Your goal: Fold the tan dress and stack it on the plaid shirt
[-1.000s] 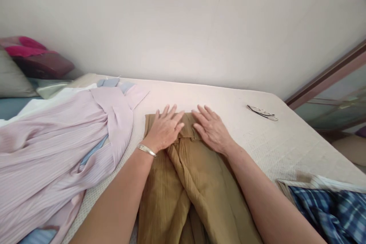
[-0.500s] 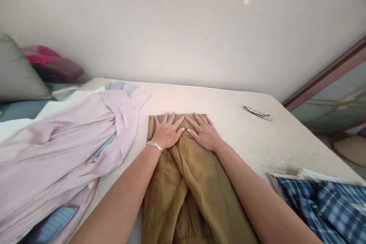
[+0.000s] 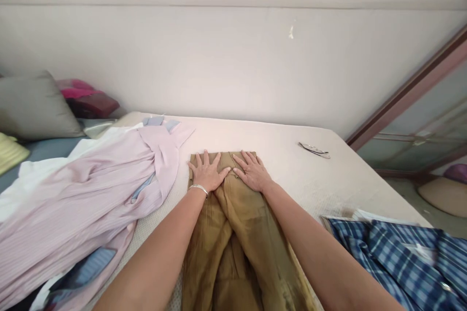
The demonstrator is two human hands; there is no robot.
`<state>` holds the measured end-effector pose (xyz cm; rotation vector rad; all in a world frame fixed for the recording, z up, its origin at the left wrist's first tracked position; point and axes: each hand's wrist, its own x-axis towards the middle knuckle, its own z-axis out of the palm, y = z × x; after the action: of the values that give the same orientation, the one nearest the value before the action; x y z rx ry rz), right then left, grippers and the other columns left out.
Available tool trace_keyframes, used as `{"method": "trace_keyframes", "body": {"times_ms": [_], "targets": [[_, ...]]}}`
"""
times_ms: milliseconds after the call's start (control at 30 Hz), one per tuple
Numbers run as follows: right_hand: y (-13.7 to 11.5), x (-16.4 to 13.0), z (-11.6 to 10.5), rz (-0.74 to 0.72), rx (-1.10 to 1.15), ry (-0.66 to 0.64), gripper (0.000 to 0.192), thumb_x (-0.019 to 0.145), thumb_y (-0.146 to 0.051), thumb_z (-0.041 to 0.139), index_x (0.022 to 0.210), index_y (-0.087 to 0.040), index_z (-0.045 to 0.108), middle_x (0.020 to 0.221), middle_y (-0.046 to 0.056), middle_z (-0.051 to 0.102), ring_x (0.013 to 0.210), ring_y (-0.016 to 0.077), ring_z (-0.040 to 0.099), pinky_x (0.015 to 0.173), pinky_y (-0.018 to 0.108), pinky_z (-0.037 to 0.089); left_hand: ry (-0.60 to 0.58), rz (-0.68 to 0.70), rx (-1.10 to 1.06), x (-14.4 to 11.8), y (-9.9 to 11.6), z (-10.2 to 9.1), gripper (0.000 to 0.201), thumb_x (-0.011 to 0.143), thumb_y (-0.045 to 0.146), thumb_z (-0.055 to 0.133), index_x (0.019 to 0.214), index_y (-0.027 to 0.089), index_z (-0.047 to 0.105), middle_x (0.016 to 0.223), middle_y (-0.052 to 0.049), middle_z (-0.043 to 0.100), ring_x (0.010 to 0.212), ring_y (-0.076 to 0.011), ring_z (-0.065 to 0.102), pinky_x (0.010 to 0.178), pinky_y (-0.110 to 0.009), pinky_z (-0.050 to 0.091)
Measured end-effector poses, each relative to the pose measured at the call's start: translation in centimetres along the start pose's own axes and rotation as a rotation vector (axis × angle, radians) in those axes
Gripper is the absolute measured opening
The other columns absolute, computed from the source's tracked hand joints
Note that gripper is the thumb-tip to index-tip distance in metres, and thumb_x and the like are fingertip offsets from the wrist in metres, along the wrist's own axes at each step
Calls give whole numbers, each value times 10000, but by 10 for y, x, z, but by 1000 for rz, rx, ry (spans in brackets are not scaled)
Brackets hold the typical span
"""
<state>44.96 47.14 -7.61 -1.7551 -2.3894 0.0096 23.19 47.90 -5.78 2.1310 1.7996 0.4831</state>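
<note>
An ochre-brown pair of trousers (image 3: 237, 243) lies lengthwise on the white mattress (image 3: 328, 184), waistband away from me. My left hand (image 3: 206, 173), with a silver bracelet on its wrist, presses flat on the left of the waistband, fingers spread. My right hand (image 3: 251, 171) presses flat on the right of the waistband, beside the left. Neither hand grips the cloth.
A pale pink striped garment (image 3: 91, 194) is heaped to the left. A blue plaid shirt (image 3: 401, 257) lies at the near right. A pair of glasses (image 3: 314, 149) rests at the mattress's far right. A grey pillow (image 3: 32, 107) and red cloth (image 3: 87, 97) lie far left.
Both hands have slid a little toward the far edge of the waistband and stayed flat. My head has tilted up, so more wall and a pink note show.
</note>
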Motion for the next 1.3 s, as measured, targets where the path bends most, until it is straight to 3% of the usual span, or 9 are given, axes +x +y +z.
{"method": "trace_keyframes", "body": {"times_ms": [133, 267, 433, 533, 700, 867, 1000, 1133, 1300], "targets": [[-13, -8, -11, 96, 62, -105, 651, 1055, -633, 232, 1644, -356, 246, 1734, 84, 118, 1586, 317, 115, 1248, 582, 130, -106, 1, -18, -9, 4, -16, 874, 875, 778, 462, 1600, 295, 379, 1736, -156, 40, 1559, -504, -83, 1130, -782, -110], [-32, -50, -39, 110, 122, -205, 636, 1064, -603, 254, 1636, -327, 287, 1727, 85, 150, 1583, 323, 132, 1249, 573, 173, -223, 40, -27, -59, -2, -44, 814, 910, 676, 493, 1601, 266, 366, 1727, -151, 90, 1591, -409, -13, 1209, -675, -80], [-42, -175, -81, 38, 170, -224, 663, 1071, -555, 270, 1623, -193, 329, 1649, 122, 370, 1551, 258, 273, 1253, 460, 281, -406, 94, -30, -176, -29, -90, 738, 972, 584, 408, 1589, 182, 370, 1699, -180, 223, 1585, -350, 166, 1258, -589, 122], [-45, -267, -98, -27, 173, -118, 589, 1049, -368, 371, 1608, -185, 343, 1600, 111, 451, 1520, 248, 339, 1242, 457, 327, -356, 256, 113, -254, -42, -111, 643, 989, 377, 385, 1591, 151, 353, 1671, -144, 332, 1555, -274, 283, 1266, -477, 228], [-63, -362, -102, -173, -21, -52, 857, 793, -10, 470, 1607, -246, 343, 1679, 92, 313, 1522, 262, 338, 1163, 439, 431, -274, 562, 304, -342, -46, -98, 858, 754, 33, 444, 1591, 190, 343, 1677, -66, 344, 1579, -215, 217, 1290, -446, 184], [-71, -361, -88, -296, -124, -73, 701, 857, -21, 477, 1524, -236, 491, 1626, 114, 414, 1481, 299, 405, 1106, 470, 466, -229, 676, 399, -350, -39, -71, 786, 742, -40, 418, 1507, 139, 459, 1566, -139, 497, 1502, -263, 384, 1258, -491, 234], [-73, -345, -86, -275, 0, -110, 589, 839, -41, 471, 1402, -144, 611, 1511, 142, 552, 1467, 282, 418, 1145, 460, 436, -199, 673, 353, -338, -32, -73, 512, 859, 4, 411, 1311, 140, 608, 1410, -155, 620, 1353, -267, 538, 1185, -469, 342], [-94, -353, -113, -206, 179, -145, 434, 842, -36, 420, 1115, -189, 720, 1274, 107, 697, 1369, 256, 513, 1117, 429, 441, -260, 587, 247, -350, -23, -101, 279, 831, 41, 471, 985, 188, 652, 1100, -88, 714, 1139, -257, 627, 1126, -479, 373], [-134, -390, -181, -76, 605, -325, 335, 840, -64, 386, 919, -215, 674, 944, 24, 703, 922, 181, 647, 875, 293, 483, -379, 496, 44, -392, -22, -158, 227, 831, 61, 435, 819, 210, 605, 845, -19, 681, 870, -195, 634, 1118, -452, 343]]}}
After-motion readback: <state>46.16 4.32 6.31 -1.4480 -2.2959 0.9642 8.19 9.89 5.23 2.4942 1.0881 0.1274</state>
